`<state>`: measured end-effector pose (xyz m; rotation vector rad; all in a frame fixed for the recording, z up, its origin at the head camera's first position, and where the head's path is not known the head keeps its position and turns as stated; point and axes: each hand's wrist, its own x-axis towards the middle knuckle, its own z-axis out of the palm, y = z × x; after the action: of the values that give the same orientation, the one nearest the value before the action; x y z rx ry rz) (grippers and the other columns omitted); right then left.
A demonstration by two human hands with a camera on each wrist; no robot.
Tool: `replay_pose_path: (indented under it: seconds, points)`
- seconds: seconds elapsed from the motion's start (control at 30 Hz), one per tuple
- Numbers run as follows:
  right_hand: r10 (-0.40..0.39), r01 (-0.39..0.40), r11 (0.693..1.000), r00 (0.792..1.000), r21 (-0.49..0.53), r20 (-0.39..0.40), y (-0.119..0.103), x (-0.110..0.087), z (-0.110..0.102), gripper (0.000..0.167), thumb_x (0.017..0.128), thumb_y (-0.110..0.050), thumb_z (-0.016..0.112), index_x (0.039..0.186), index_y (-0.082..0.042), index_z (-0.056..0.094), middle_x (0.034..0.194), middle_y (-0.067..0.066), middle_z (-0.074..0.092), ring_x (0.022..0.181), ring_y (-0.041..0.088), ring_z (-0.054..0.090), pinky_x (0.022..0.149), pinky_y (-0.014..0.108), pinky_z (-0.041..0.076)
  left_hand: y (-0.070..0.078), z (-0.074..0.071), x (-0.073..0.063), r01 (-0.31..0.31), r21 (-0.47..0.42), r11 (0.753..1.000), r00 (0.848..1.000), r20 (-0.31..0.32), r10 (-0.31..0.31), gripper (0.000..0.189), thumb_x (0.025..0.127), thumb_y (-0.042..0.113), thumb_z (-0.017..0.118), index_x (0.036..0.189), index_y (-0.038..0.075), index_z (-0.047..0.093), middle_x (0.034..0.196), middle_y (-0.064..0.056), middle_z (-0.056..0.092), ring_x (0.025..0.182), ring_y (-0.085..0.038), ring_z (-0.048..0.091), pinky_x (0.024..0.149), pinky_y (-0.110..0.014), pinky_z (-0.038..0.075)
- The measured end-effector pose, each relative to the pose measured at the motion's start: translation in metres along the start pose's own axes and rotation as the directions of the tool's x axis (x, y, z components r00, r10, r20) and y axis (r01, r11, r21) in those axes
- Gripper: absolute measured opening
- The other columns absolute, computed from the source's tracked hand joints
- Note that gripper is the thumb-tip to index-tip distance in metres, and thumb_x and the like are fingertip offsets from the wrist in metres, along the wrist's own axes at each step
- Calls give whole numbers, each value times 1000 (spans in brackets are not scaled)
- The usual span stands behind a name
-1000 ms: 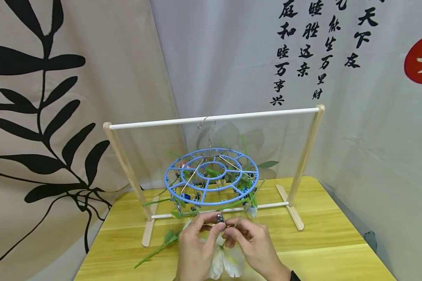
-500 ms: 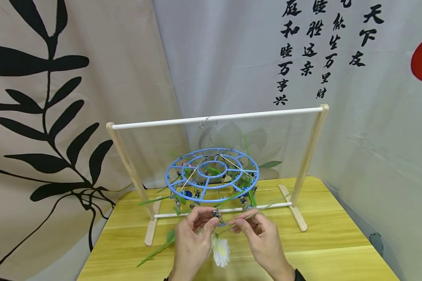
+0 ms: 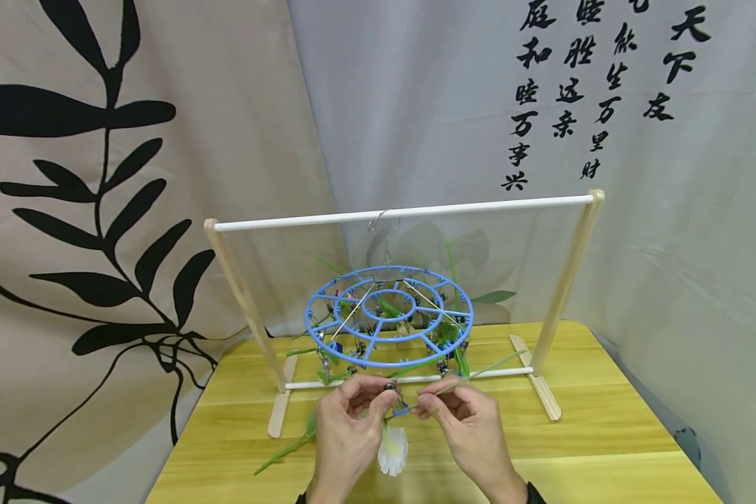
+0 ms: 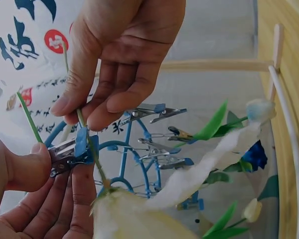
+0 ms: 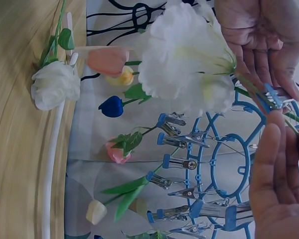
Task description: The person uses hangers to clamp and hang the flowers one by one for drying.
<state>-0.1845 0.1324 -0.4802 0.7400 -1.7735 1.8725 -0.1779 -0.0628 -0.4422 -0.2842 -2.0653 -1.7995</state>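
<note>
My left hand pinches a metal clip with blue tips between thumb and fingers. In the left wrist view, the clip's blue tips lie against the thin stem of a white artificial flower. The right hand pinches that stem beyond the clip, between thumb and forefinger. The bloom hangs below the hands, over the table. Just behind them is a blue round hanging rack, with several clips and artificial flowers hanging from it.
A wooden stand with a white crossbar carries the rack by a hook. A white rose lies on the yellow wooden table, its green stem left of my hands. Printed curtains stand behind.
My hands have drawn slightly apart and the right hand holds the stem farther along, its end now pointing right. The bloom has swung narrower beneath the hands. The head view has shifted slightly.
</note>
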Motion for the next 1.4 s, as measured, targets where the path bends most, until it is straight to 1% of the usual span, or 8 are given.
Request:
replay_pose_path:
  seconds: [0.1,0.3,0.43,0.57,0.73,0.9,1.13,1.4]
  points:
    - [15,-15,1000,1000,-9,-10,0,0,0,20,103,20,74,111,3,80,101,21,80,89,12,85,78,30,73,-1,1,0,-5,-19,1000,1000,-4,5,14,94,1,95,99,12,88,94,-4,89,82,-5,82,81,-23,71]
    - [74,-77,996,996,-48,-51,-2,0,1,20,100,16,80,108,-2,84,105,7,86,93,8,83,82,28,71,-2,6,1,-27,-58,998,1000,6,27,12,95,0,95,99,9,88,94,-9,89,82,-5,83,79,-24,71]
    - [49,-52,997,998,-63,-49,0,1,1,19,98,15,83,106,-2,84,103,0,86,97,6,81,84,24,69,-2,8,1,-31,-69,997,999,7,32,12,95,0,95,99,9,88,94,-9,89,81,-5,82,78,-24,71]
    - [25,-26,996,999,-81,-20,2,2,-1,17,98,12,85,106,-4,86,102,5,86,104,7,79,84,22,68,-2,8,1,-7,-71,997,1000,17,9,13,94,1,95,99,11,88,94,-7,89,82,-6,83,79,-25,72]
    - [64,-63,991,998,-122,3,-2,0,-4,18,98,7,87,108,-8,89,104,5,86,101,6,77,81,22,68,-4,8,2,17,-94,995,999,36,-14,14,95,0,95,99,11,87,95,-7,89,84,-9,85,81,-26,72]
    - [86,-85,995,996,-50,19,-2,-3,-6,17,98,7,87,113,0,89,110,8,89,105,9,82,85,25,71,-5,10,2,27,-122,992,999,40,-22,12,95,0,94,100,8,87,96,-10,89,85,-9,86,83,-25,72]
    - [190,-191,981,981,-23,-36,-8,-5,-4,18,96,13,86,109,1,85,109,1,90,95,9,85,83,33,74,-4,12,1,22,-127,992,999,42,-17,7,99,5,93,102,6,87,96,-12,89,87,-7,85,84,-23,72]
    - [212,-217,974,975,-64,-73,-12,-4,-6,13,96,7,89,108,3,85,106,-2,87,92,9,83,81,28,71,-5,17,0,76,-126,989,995,79,-67,14,101,8,92,113,4,87,103,-11,90,92,-8,86,88,-23,71]
